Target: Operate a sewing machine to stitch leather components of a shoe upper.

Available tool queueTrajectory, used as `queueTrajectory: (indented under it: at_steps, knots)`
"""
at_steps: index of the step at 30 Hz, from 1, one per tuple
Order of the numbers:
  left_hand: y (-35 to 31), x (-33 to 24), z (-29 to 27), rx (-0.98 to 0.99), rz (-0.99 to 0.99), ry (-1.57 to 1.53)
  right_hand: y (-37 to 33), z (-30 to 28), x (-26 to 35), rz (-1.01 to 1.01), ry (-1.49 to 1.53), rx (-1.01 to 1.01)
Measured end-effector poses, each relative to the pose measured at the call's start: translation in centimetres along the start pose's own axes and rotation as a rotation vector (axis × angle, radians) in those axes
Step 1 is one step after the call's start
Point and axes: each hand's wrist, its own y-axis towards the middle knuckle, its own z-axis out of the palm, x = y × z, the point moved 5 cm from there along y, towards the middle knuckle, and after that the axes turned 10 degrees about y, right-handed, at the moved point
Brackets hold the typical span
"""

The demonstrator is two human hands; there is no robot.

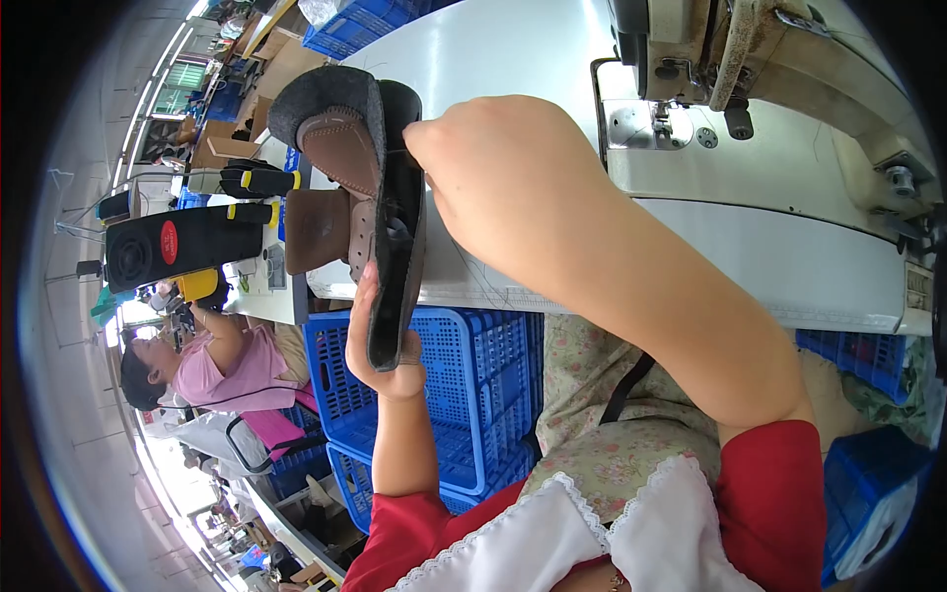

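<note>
A brown leather shoe upper (pixel 340 148) with dark grey fuzzy lining and a black inner side is held up over the table's left part. A tongue-like brown flap and a row of eyelets show on its left side. My left hand (pixel 387 360) grips its lower end, thumb along the outer side and palm behind. At the upper right edge, my right hand (pixel 483 158) is closed, its fingertips against the black inside. The back of the hand hides whatever it pinches; a fine thread seems to run beside it.
A sewing machine (pixel 779 59) stands on the white table (pixel 513 49) at the right. Blue plastic crates (pixel 473 385) are stacked below the table edge, and another blue crate (pixel 360 25) sits at the far side. A co-worker in pink (pixel 222 365) sits at the left.
</note>
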Motion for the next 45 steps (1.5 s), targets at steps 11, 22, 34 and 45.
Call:
queueTrajectory:
  at_steps: [11, 22, 34, 45]
  knots:
    - [-0.4, -1.9, -6.0, -0.239, -0.105, 0.113, -8.7, -1.0, -6.2, 0.423, 0.224, 0.024]
    - [-14.0, -2.0, -14.4, -0.357, -0.315, 0.727, -14.2, 1.5, -12.9, 0.346, 0.362, -0.029]
    - [-25.2, 1.6, -16.9, -0.615, -0.833, 0.239, -12.2, 1.4, -17.4, 0.252, 0.330, 0.062]
    - [-52.8, -16.2, -24.2, -0.937, -1.355, 0.351, -8.8, 0.5, -19.6, 0.237, 0.170, 0.087]
